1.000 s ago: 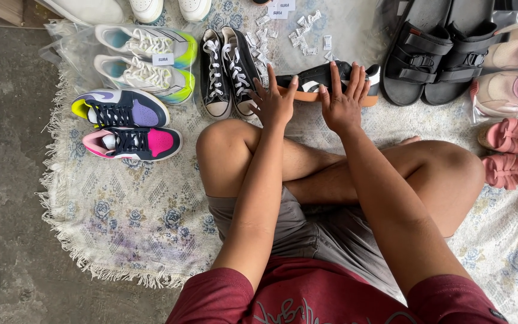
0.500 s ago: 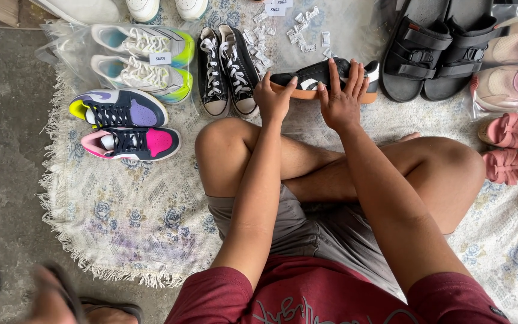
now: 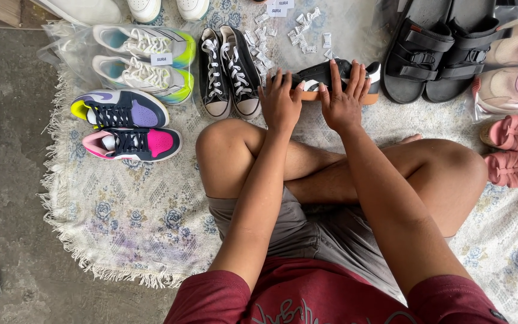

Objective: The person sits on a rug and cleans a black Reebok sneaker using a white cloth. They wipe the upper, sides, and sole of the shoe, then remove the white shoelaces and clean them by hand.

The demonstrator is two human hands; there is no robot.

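Shirt (image 3: 307,300): dark red, nearest the camera at the bottom edge.
Shorts (image 3: 325,237): grey, just beyond the shirt.
Legs (image 3: 241,156): bare and crossed, knees out to either side, resting on the rug.
Rug (image 3: 139,222): pale, with faded blue flowers and a fringed edge, laid over a grey floor (image 3: 7,120).
Left hand (image 3: 279,103): fingers spread, palm down, pressing on the near end of the black shoe.
Right hand (image 3: 344,99): fingers spread flat over the top of the same shoe, just beside the left hand.
Black shoe (image 3: 325,75): black with a white mark and a tan sole, lying on its side on the rug just past the knees, held under both hands, between the black lace-ups and the sandals.
Bright pair (image 3: 126,125): one purple and yellow, one pink and navy, side by side to the left of the knees.
Black lace-ups (image 3: 229,69): a pair with white laces, just left of the held shoe.
White and green pair (image 3: 142,60): further left, one with a small paper tag.
Paper tags (image 3: 298,30): small white slips scattered beyond the held shoe.
Sandals (image 3: 436,57): a black strapped pair, right of the held shoe.
Pink shoes (image 3: 514,150): at the right edge, some wrapped in clear plastic.
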